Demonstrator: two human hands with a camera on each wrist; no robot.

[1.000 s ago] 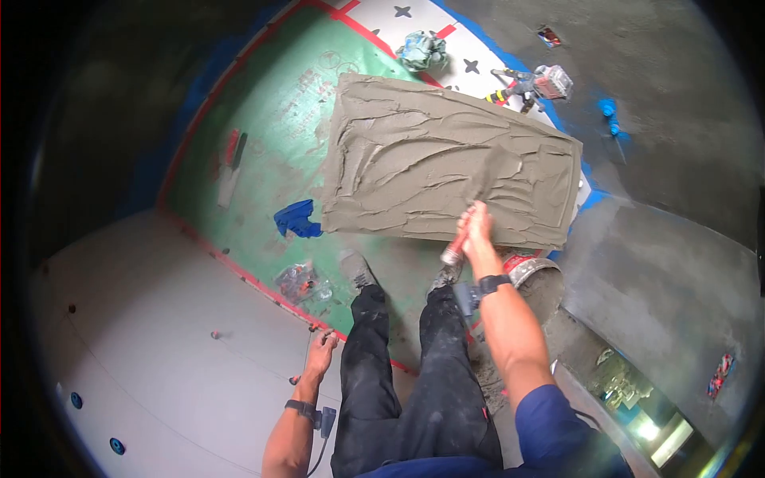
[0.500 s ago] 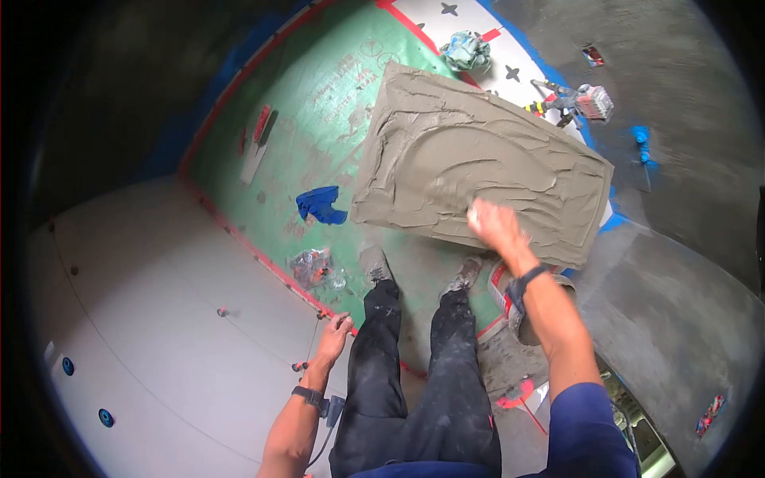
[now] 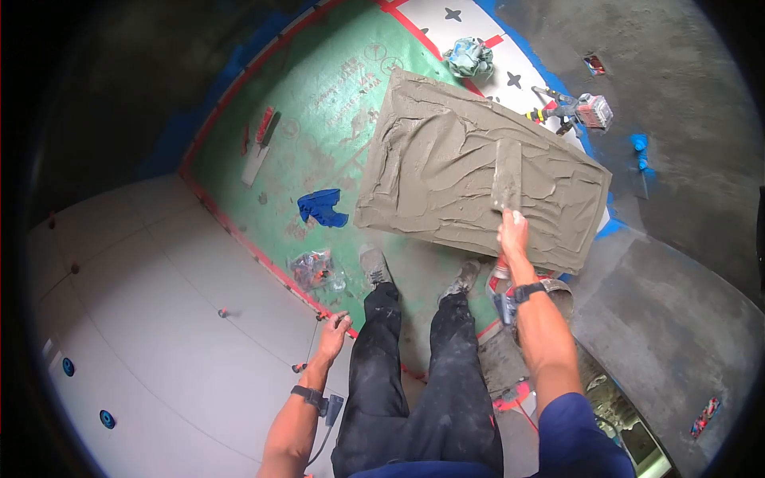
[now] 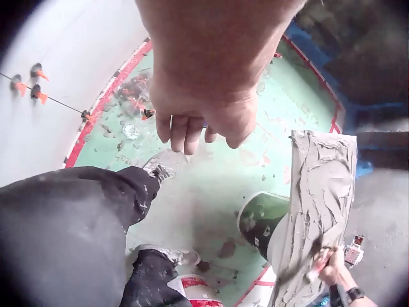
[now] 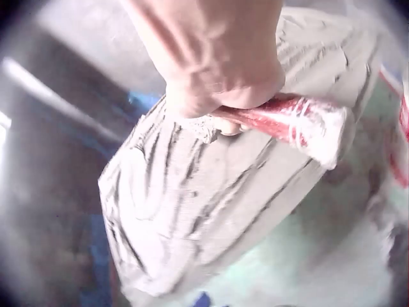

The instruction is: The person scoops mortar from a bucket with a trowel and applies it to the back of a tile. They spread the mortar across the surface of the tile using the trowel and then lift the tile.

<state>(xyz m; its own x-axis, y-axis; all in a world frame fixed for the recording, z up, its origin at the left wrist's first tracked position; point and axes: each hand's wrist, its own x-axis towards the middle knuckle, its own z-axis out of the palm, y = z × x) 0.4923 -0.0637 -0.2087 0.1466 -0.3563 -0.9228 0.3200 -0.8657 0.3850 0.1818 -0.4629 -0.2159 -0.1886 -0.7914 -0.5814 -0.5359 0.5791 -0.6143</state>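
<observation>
My right hand (image 3: pixel 514 231) grips the red handle (image 5: pixel 281 121) of a trowel. Its flat, mortar-smeared blade (image 3: pixel 507 171) lies over the right half of a large rectangular slab (image 3: pixel 430 175) coated in grey mortar. Curved ridges and swirls run through the coating. In the right wrist view the fingers wrap the handle, with its pale, crusted end sticking out; the hand hides most of the blade there. My left hand (image 3: pixel 333 331) hangs beside my leg, near the large white tiled surface, its fingers (image 4: pixel 185 131) loosely bent with nothing in them.
On the green floor covering lie another trowel (image 3: pixel 257 155), a blue rag (image 3: pixel 323 207) and a clear bag of small parts (image 3: pixel 313 269). A mortar bucket (image 3: pixel 559 299) stands near my right foot. A crumpled bag (image 3: pixel 468 57) and a battery power tool (image 3: pixel 590 111) sit beyond the slab.
My right hand swept left over the mortar, then came back right with the trowel, leaving new ridges. The head view has shifted. The left hand stays beside my leg.
</observation>
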